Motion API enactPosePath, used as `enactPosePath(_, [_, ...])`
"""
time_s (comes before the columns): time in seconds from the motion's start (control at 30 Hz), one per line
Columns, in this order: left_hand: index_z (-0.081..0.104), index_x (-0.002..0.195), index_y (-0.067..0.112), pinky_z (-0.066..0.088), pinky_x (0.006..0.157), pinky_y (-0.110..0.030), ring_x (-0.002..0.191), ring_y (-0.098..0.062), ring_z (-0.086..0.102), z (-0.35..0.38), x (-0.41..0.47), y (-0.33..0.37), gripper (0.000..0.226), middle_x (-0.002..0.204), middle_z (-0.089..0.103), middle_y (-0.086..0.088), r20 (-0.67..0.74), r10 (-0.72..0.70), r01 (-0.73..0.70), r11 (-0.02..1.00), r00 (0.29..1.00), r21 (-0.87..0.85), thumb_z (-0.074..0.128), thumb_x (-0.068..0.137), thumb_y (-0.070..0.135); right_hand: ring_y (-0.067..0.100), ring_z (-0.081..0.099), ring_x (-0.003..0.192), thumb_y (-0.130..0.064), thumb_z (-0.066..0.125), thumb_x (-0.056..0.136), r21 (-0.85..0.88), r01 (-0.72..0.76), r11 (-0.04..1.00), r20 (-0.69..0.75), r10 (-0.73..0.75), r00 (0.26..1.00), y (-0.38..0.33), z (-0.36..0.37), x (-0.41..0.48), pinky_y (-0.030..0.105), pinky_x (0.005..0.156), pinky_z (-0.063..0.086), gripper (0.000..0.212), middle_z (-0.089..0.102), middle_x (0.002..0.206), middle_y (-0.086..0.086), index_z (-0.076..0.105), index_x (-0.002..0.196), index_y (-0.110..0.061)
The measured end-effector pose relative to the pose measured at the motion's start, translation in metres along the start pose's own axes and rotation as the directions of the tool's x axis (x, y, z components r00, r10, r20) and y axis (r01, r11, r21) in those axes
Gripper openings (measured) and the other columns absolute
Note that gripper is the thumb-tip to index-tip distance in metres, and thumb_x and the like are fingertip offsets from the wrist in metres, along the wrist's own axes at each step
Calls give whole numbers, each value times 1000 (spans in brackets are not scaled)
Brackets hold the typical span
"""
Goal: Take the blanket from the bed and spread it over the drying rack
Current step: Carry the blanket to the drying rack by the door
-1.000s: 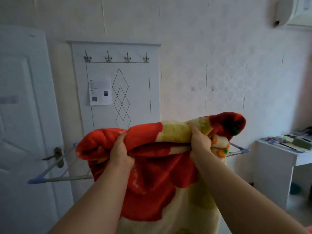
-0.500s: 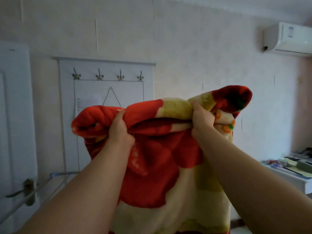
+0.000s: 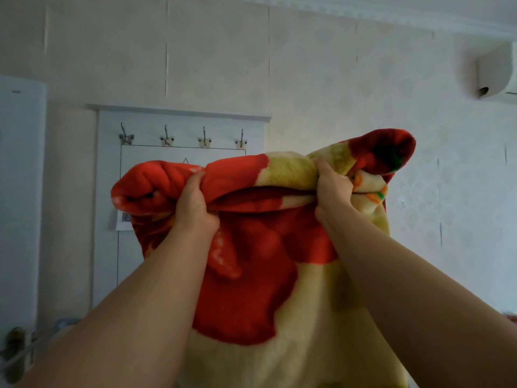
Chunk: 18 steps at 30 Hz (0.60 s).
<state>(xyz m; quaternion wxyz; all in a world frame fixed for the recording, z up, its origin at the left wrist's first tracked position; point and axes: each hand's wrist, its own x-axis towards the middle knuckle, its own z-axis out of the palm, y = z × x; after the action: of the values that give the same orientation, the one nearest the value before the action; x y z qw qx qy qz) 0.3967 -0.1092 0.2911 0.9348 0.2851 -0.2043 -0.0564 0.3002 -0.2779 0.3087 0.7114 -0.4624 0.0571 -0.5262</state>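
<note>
A thick red and cream blanket (image 3: 263, 264) hangs in front of me, bunched along its top edge and held up at chest height. My left hand (image 3: 194, 204) grips the red part of that edge. My right hand (image 3: 333, 189) grips the cream part, with a red corner sticking up to its right. Both arms are stretched forward. Of the drying rack only a blurred rail end (image 3: 60, 324) shows at the lower left; the rest is hidden behind the blanket and my arms.
A white wall panel with several coat hooks (image 3: 183, 138) is straight behind the blanket. A white door (image 3: 19, 191) with a brass handle (image 3: 15, 345) stands at the left. An air conditioner (image 3: 498, 71) hangs high on the right wall.
Both hands have lifted the blanket higher and my view has tilted up. The rack and the desk at the right have dropped almost out of sight. The grips are unchanged.
</note>
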Motion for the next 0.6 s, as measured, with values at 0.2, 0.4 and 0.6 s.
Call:
enactPosePath(0.2, [70, 98, 19, 57, 85, -42, 87, -26, 69, -34, 73, -38, 18, 98, 72, -8, -34, -37, 37, 999, 999, 17, 66, 84, 29, 17, 65, 92, -32, 75, 76, -13, -26, 1000, -11, 26, 1000, 71, 12, 51, 34, 90, 54, 36, 69, 99, 3, 63, 103, -12])
enactPosePath(0.4, [69, 87, 17, 57, 80, -39, 77, -24, 68, -71, 147, -81, 13, 82, 72, -6, -52, -141, 142, 990, 989, 21, 62, 86, 28, 17, 66, 91, -30, 75, 76, -44, -59, 997, -88, 55, 995, 141, 25, 94, 31, 84, 54, 32, 68, 96, 3, 62, 100, -13])
enactPosePath(0.6, [67, 85, 18, 56, 78, -38, 76, -24, 67, -113, 202, -134, 11, 83, 71, -5, -121, -257, 261, 965, 959, 11, 63, 85, 28, 22, 64, 96, -33, 75, 77, -105, -142, 984, -153, 125, 980, 212, 19, 129, 36, 91, 53, 50, 66, 103, 5, 57, 115, -8])
